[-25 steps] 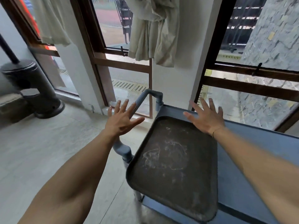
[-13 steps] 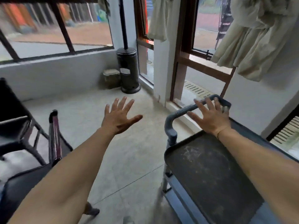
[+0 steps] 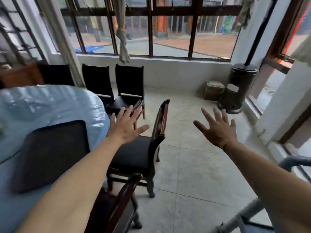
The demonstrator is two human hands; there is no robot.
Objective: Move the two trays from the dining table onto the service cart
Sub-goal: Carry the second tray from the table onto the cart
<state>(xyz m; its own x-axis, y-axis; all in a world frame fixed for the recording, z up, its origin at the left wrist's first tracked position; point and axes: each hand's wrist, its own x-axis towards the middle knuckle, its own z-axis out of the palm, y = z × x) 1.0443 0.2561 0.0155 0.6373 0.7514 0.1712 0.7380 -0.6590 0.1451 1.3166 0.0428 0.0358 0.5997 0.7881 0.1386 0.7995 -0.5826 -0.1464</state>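
A dark rectangular tray (image 3: 50, 153) lies on the dining table (image 3: 47, 105), which has a light blue glossy cover, at the left. My left hand (image 3: 126, 126) hovers with fingers spread, just right of the table's edge and above a chair seat, holding nothing. My right hand (image 3: 218, 128) is also spread and empty, out over the bare floor. Only the grey handle (image 3: 292, 162) and a leg of the service cart show at the lower right; the tray on the cart is out of view.
A dark wooden chair (image 3: 143, 148) stands between me and the table, another chair back (image 3: 121, 199) is near the bottom. Two more black chairs (image 3: 117, 88) stand by the window. A patio heater base (image 3: 237, 89) sits in the far right corner. Tiled floor lies ahead.
My view has swung left from the cart to the dining table. My right hand has left the cart handle and both hands now hang spread in the air. The cart's tray is gone from view.
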